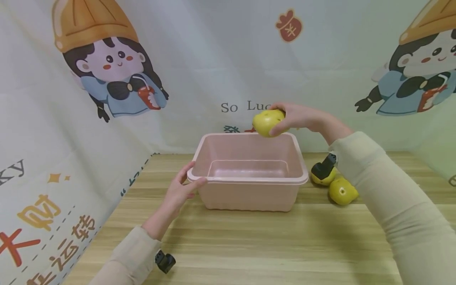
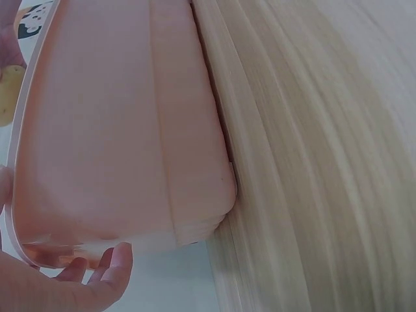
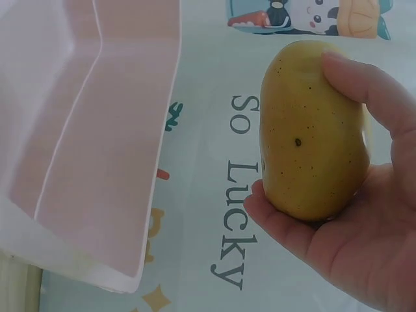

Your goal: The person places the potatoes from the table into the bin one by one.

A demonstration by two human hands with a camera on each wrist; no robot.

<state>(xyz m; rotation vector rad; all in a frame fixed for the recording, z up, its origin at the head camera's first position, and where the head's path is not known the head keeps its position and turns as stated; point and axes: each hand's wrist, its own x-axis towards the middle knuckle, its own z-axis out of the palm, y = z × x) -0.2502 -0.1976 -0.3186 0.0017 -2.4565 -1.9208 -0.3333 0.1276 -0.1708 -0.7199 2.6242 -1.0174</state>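
Note:
A pink rectangular bin (image 1: 249,196) stands on the wooden table, its inside bare in the head view. My right hand (image 1: 303,118) grips a yellow, dark-speckled fruit (image 1: 265,122) above the bin's back rim, thumb on one side and fingers on the other; the right wrist view shows the fruit (image 3: 312,136) held beside the bin (image 3: 97,156). At the bin's front left corner my left hand (image 1: 179,190) holds the rim, thumb over the edge and fingers along the outer side, as the left wrist view also shows the hand (image 2: 71,286).
Two more yellow fruits lie on the table right of the bin, one (image 1: 342,191) in front and one (image 1: 323,179) partly hidden behind the right wrist's black camera (image 1: 324,167). A printed curtain (image 1: 213,51) hangs behind and to the left of the table (image 1: 249,245).

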